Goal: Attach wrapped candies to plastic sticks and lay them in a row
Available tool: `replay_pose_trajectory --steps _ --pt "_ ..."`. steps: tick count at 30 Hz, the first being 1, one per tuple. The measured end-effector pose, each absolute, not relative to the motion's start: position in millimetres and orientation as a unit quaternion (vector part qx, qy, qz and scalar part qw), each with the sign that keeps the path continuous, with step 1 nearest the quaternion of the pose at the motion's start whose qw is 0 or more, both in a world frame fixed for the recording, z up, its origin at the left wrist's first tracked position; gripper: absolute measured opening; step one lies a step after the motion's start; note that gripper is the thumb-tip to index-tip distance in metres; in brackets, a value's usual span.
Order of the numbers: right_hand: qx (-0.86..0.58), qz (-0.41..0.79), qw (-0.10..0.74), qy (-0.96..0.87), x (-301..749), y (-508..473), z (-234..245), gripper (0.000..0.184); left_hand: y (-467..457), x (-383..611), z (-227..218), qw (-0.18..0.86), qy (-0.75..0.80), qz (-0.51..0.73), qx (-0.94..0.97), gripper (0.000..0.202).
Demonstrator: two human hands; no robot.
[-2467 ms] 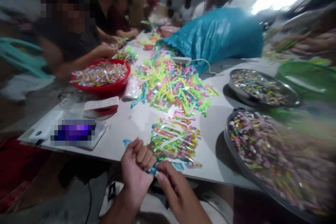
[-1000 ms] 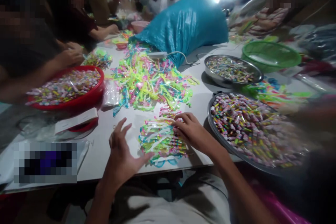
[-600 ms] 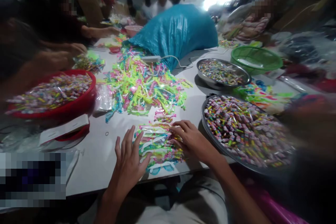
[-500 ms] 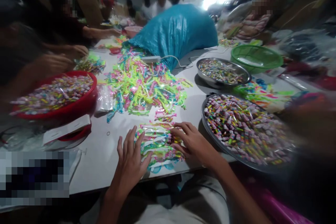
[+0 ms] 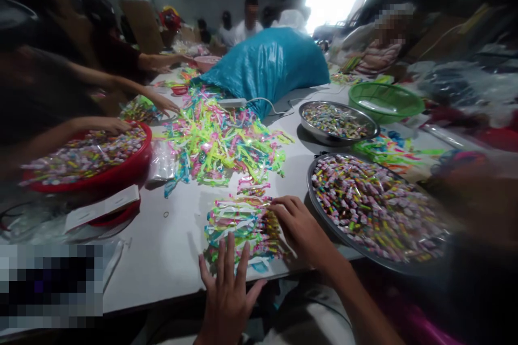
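Note:
A row of bright plastic pieces [image 5: 232, 221] in green, pink, white and blue lies side by side at the table's near edge. Small wrapped sweets [image 5: 270, 229] show along the row's right end. My left hand [image 5: 229, 280] is open with fingers spread, its fingertips at the row's lower edge. Over the right end bends my right hand [image 5: 299, 226], fingers curved and fingertips at the pieces, apparently holding nothing; its thumb is mostly hidden. Beyond the row spreads a loose heap of similar plastic pieces [image 5: 226, 145].
To the right stand a large metal bowl of wrapped sweets [image 5: 364, 210], a smaller metal bowl [image 5: 335, 121] and a green basket [image 5: 386, 102]. A blue sack [image 5: 271, 59] lies behind the heap. At left, a co-worker's hand [image 5: 109, 125] is over a red basin [image 5: 137, 159].
My left hand has moved down and right, off the row's left side to its near edge. My right hand stays by the right end. The co-worker's arms at left have reached forward.

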State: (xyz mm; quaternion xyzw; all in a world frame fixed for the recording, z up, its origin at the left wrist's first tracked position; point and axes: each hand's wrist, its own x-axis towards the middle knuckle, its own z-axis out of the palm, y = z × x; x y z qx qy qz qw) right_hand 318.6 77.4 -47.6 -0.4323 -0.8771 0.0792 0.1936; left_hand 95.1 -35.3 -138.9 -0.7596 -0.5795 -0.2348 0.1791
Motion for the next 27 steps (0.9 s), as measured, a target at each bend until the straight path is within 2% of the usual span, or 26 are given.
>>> replay_pose_trajectory --steps 4,8,12,15,18,19,21,24,27 --pt "-0.493 0.050 0.163 -0.853 328 117 -47 0.036 -30 91 -152 0.201 -0.558 -0.211 -0.777 0.084" --pt "-0.509 0.041 0.094 -0.854 315 163 -57 0.014 -26 89 -160 0.226 -0.548 -0.229 -0.772 0.082" --pt "-0.516 0.023 0.079 -0.852 314 179 -50 0.009 -26 86 -146 0.229 -0.519 -0.266 -0.779 0.082" --pt "-0.544 -0.013 0.097 -0.833 347 162 -34 0.017 -6 72 -107 0.160 -0.500 -0.340 -0.780 0.068" --pt "-0.595 -0.064 0.105 -0.794 397 133 -26 0.026 48 56 -56 0.003 -0.495 -0.357 -0.792 0.035" --pt "-0.611 -0.080 0.100 -0.782 412 123 -27 0.027 74 54 -41 -0.077 -0.494 -0.329 -0.801 0.028" --pt "-0.626 -0.101 0.078 -0.769 435 106 -31 0.023 129 54 -23 -0.219 -0.486 -0.190 -0.825 0.040" --pt "-0.624 -0.109 0.043 -0.773 449 93 -42 0.017 203 70 -23 -0.243 -0.447 -0.088 -0.856 0.035" --pt "-0.632 -0.119 0.026 -0.765 448 93 -46 0.016 246 89 -45 -0.223 -0.451 0.005 -0.864 0.031"
